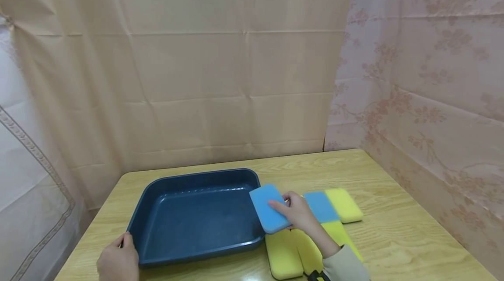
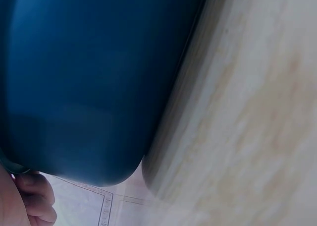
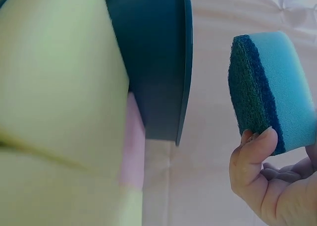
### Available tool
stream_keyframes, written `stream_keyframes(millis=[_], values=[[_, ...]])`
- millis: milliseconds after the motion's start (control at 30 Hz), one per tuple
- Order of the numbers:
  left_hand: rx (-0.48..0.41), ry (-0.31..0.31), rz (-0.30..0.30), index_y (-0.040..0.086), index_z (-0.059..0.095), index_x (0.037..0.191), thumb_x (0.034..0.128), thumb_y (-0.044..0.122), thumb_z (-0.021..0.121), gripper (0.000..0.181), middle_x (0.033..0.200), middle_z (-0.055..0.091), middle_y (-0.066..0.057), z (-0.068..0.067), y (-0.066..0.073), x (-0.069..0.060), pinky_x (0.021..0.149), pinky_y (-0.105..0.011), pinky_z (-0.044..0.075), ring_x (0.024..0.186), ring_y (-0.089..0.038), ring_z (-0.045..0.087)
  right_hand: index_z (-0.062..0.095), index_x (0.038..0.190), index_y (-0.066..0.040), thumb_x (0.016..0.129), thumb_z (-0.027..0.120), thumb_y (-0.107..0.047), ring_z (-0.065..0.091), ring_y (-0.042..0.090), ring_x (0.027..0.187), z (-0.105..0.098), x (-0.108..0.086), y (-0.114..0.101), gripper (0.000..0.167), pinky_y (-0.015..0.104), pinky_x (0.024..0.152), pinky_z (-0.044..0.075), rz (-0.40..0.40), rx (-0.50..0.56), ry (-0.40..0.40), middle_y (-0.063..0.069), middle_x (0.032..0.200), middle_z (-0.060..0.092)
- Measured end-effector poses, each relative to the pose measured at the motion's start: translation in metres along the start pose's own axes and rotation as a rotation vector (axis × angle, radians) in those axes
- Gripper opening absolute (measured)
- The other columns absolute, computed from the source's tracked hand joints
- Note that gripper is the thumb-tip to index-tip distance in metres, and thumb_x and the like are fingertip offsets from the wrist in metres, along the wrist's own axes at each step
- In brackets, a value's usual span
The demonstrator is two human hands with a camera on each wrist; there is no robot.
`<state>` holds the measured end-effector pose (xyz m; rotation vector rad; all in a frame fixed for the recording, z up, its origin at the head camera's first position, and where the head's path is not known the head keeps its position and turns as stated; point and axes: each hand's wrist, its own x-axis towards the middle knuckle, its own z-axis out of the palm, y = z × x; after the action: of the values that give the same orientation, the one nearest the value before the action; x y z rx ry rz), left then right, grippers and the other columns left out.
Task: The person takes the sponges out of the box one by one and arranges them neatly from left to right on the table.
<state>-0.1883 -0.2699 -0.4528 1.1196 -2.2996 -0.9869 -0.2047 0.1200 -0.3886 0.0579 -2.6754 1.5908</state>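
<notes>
A dark blue rectangular tray (image 1: 202,217) rests on the table, its inside bare. At its near left corner my left hand (image 1: 119,260) grips the rim with curled fingers; in the left wrist view a few fingers (image 2: 37,198) show beside the tray's wall (image 2: 89,112). Above the tray's right edge, my right hand (image 1: 300,214) pinches a light blue sponge (image 1: 268,208) between thumb and fingers. The right wrist view shows this sponge's dark scouring layer (image 3: 250,87).
Right of the tray, yellow sponges (image 1: 284,257) and a blue sponge (image 1: 320,206) lie side by side, partly under my right forearm. Another yellow sponge (image 1: 344,205) lies at their far right. The wooden table (image 1: 397,224) meets a beige curtain (image 1: 220,75) behind.
</notes>
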Motion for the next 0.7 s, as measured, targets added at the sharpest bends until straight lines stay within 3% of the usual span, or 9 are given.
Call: stream_keyframes(millis=[33, 133, 200, 267, 400, 567, 700], values=[[0.001, -0.002, -0.005, 0.0, 0.061, 0.109, 0.0899, 0.029, 0.043, 0.039, 0.108, 0.053, -0.031, 0.001, 0.0, 0.001, 0.074, -0.057, 0.039, 0.095, -0.046, 0.05, 0.053, 0.096, 0.005, 0.079, 0.065, -0.035, 0.048, 0.015, 0.047, -0.002, -0.001, 0.002, 0.045, 0.038, 0.041, 0.048, 0.001, 0.002, 0.004, 0.007, 0.065, 0.046], [0.02, 0.017, -0.015, 0.003, 0.061, 0.11, 0.09, 0.032, 0.042, 0.041, 0.109, 0.055, -0.028, 0.02, -0.018, 0.02, 0.073, -0.057, 0.039, 0.095, -0.044, 0.052, 0.053, 0.097, 0.005, 0.08, 0.065, -0.034, 0.046, 0.015, 0.046, -0.009, -0.002, 0.007, 0.045, 0.038, 0.042, 0.048, 0.005, 0.003, 0.012, 0.007, 0.063, 0.045], [0.028, 0.027, -0.018, 0.003, 0.061, 0.11, 0.0898, 0.032, 0.042, 0.041, 0.109, 0.056, -0.027, 0.024, -0.021, 0.023, 0.073, -0.056, 0.04, 0.094, -0.043, 0.053, 0.052, 0.098, 0.006, 0.081, 0.064, -0.034, 0.046, 0.015, 0.047, -0.013, -0.004, 0.009, 0.045, 0.037, 0.041, 0.047, 0.01, -0.001, 0.017, 0.007, 0.063, 0.046], [0.021, 0.018, -0.02, 0.003, 0.061, 0.11, 0.0895, 0.032, 0.043, 0.04, 0.109, 0.055, -0.028, 0.023, -0.019, 0.022, 0.073, -0.056, 0.039, 0.094, -0.044, 0.052, 0.052, 0.098, 0.006, 0.081, 0.064, -0.033, 0.046, 0.015, 0.046, -0.018, -0.006, 0.011, 0.045, 0.036, 0.04, 0.047, 0.016, -0.008, 0.015, 0.007, 0.062, 0.047], [0.0, 0.007, -0.021, 0.001, 0.061, 0.109, 0.0888, 0.028, 0.044, 0.038, 0.109, 0.055, -0.029, 0.003, 0.0, 0.003, 0.069, -0.055, 0.04, 0.095, -0.044, 0.052, 0.051, 0.099, 0.007, 0.082, 0.063, -0.033, 0.046, 0.015, 0.046, -0.027, -0.009, 0.015, 0.045, 0.034, 0.04, 0.045, 0.031, -0.021, 0.017, 0.008, 0.062, 0.049], [0.024, 0.024, -0.034, 0.005, 0.061, 0.112, 0.089, 0.031, 0.044, 0.039, 0.111, 0.055, -0.025, 0.011, -0.005, 0.009, 0.069, -0.053, 0.041, 0.097, -0.043, 0.052, 0.05, 0.105, 0.01, 0.082, 0.064, -0.032, 0.05, 0.015, 0.048, -0.037, -0.011, 0.022, 0.05, 0.031, 0.04, 0.046, 0.041, -0.039, 0.049, 0.008, 0.066, 0.051], [0.002, 0.011, -0.034, 0.001, 0.061, 0.11, 0.0891, 0.029, 0.043, 0.039, 0.109, 0.055, -0.028, 0.007, -0.002, 0.007, 0.077, -0.055, 0.039, 0.097, -0.044, 0.05, 0.051, 0.106, 0.012, 0.081, 0.064, -0.031, 0.052, 0.015, 0.053, -0.044, -0.014, 0.028, 0.052, 0.03, 0.042, 0.047, 0.053, -0.045, 0.077, 0.008, 0.07, 0.052]])
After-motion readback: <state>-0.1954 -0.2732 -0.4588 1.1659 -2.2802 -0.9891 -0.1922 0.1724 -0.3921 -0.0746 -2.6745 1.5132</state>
